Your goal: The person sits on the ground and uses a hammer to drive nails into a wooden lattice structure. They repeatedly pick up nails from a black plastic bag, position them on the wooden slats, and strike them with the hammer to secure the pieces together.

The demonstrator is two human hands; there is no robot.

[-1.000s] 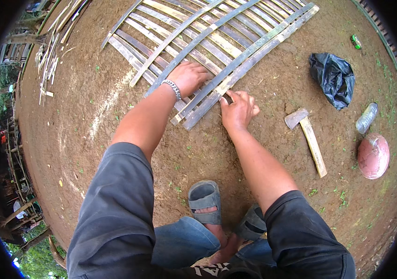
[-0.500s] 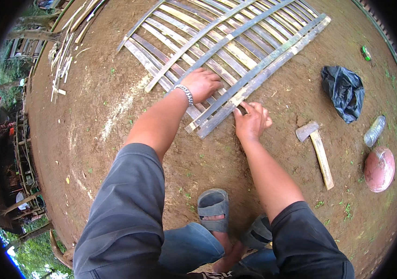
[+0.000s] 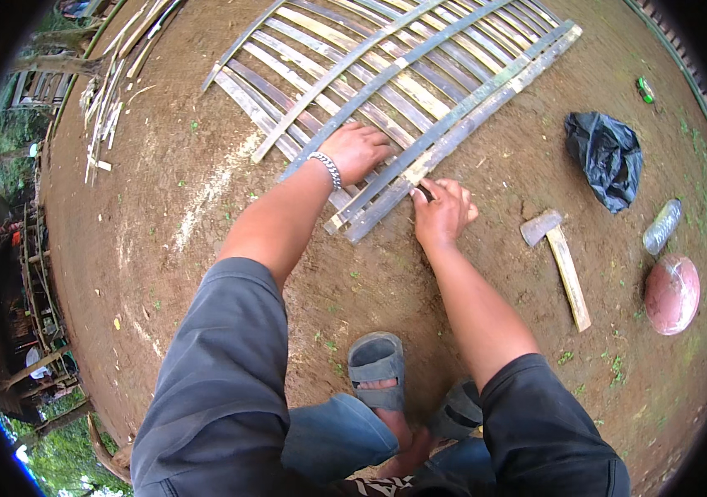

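Note:
A panel of thin slats (image 3: pixel 419 87), which look like split bamboo, lies on the ground before me, crossed by several long strips. My left hand (image 3: pixel 355 152), with a chain bracelet at its wrist, rests on the panel's near end, its fingers curled over the slats beside the doubled edge strip (image 3: pixel 473 120). Just outside that edge is my right hand (image 3: pixel 443 211). Its thumb and forefinger are bent together near the strip; whatever may be between them is too small to make out.
On the right lie a hatchet (image 3: pixel 567 269) with a wooden handle, a crumpled black plastic bag (image 3: pixel 606 161), a clear bottle (image 3: pixel 662 227), a pinkish round object (image 3: pixel 672 294) and a small green item (image 3: pixel 645 89). Loose strips (image 3: pixel 109 108) are piled at the far left.
The whole scene has shifted slightly left and up in the picture. Both hands keep nearly the same places on and beside the panel; my right thumb and forefinger have altered their bend a little.

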